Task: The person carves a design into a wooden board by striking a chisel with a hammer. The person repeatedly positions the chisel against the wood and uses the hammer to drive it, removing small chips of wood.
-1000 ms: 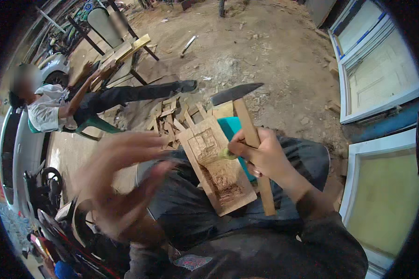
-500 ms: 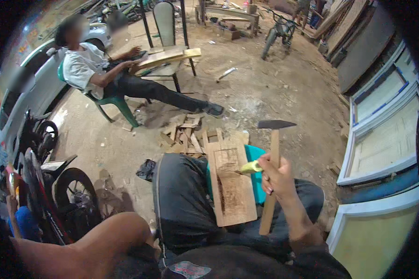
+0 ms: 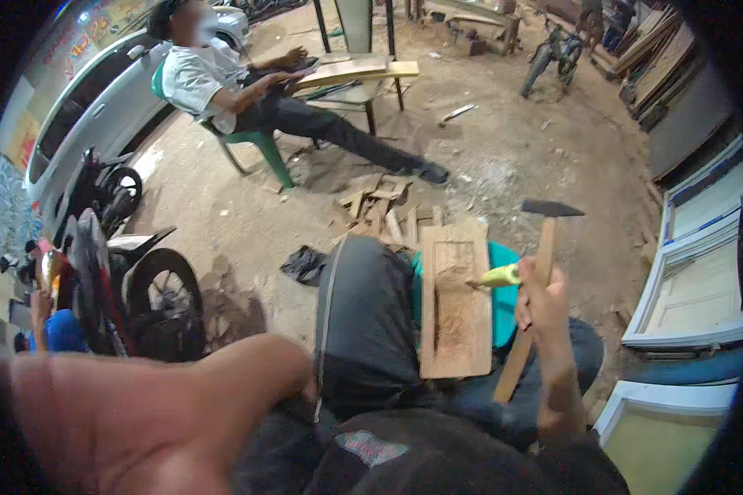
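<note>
a hammer [image 3: 546, 239] and a tool with a yellow-green handle [image 3: 502, 275] share one grasp, clenched in the fingers of a person's right hand [image 3: 543, 299], beside a recessed wooden board [image 3: 462, 318] lying over a teal support [image 3: 504, 318]. the left hand is out of frame, its fingers' state impossible to tell. control would likely improve with the board steadied flat, the tip kept off its rim, and one tool per hand.
</note>
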A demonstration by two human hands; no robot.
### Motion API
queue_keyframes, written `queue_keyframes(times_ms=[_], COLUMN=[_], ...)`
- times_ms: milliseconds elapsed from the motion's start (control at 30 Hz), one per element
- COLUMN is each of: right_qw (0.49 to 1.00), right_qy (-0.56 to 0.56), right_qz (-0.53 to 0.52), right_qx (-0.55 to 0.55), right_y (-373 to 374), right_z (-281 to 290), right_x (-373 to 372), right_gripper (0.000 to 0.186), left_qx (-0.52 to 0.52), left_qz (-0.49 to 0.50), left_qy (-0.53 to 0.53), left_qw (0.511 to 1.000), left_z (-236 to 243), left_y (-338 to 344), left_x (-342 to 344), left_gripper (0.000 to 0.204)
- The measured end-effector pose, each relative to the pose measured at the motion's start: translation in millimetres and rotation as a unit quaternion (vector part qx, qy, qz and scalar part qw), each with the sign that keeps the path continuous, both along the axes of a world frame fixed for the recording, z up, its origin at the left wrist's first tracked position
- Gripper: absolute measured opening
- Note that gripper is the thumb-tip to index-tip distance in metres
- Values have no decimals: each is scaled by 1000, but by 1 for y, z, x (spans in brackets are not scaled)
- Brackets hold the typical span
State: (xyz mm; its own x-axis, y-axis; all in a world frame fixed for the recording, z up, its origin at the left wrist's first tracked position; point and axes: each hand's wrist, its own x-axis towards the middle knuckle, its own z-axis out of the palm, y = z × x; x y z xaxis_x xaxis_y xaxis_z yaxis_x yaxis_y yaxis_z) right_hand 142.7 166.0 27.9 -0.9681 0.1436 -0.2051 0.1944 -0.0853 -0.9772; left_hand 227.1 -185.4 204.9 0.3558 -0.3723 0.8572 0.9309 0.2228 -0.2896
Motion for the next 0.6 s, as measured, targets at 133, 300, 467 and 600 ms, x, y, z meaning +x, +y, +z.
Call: queue_keyframes(times_ms=[133,300,467,600], right_qw=[1000,999,999,993], right_qy=[-7,-5,23,38], right_qz=[17,-41,-22,-44], right_qx=[-11,-4,32,99], right_y=[-8,2,3,2], right_z=[-4,-12,-14,-7], right_x=[-8,-8,-17,-23], right_gripper=[28,30,29,28], left_qx=[17,-351,-610,-517], left_qz=[-22,-35,-270,-356], left_qy=[-167,-652,-612,-622], left_qw=[986,672,425,468], left_z=[-28,-152,-212,-227], left_y=[37,109,168,206], left_x=[-59,-201,-186,-191], left_gripper=[40,33,76,36])
